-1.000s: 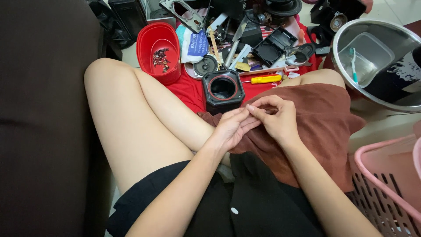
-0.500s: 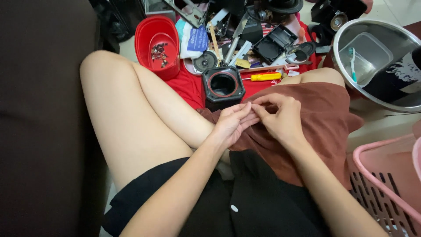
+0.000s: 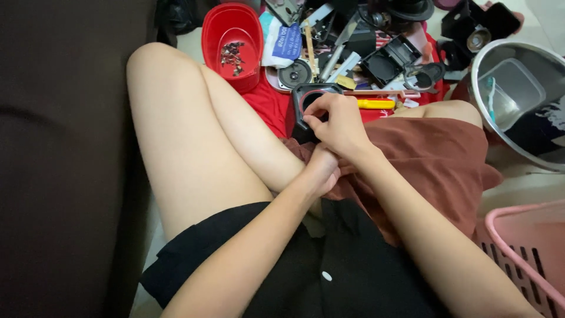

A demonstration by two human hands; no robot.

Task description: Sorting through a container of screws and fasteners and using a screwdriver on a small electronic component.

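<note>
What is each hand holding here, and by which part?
The right hand grips the black speaker housing at its near rim. The left hand sits below; any hold cannot be told.

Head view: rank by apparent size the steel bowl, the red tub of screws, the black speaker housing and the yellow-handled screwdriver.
1. steel bowl, though cropped by the frame
2. red tub
3. black speaker housing, partly hidden by the right hand
4. yellow-handled screwdriver

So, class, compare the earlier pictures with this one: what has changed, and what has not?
The right hand has moved forward from the lap and taken hold of the black speaker housing. The left hand stays low on the brown skirt. The red tray and steel bowl are unmoved.
</note>
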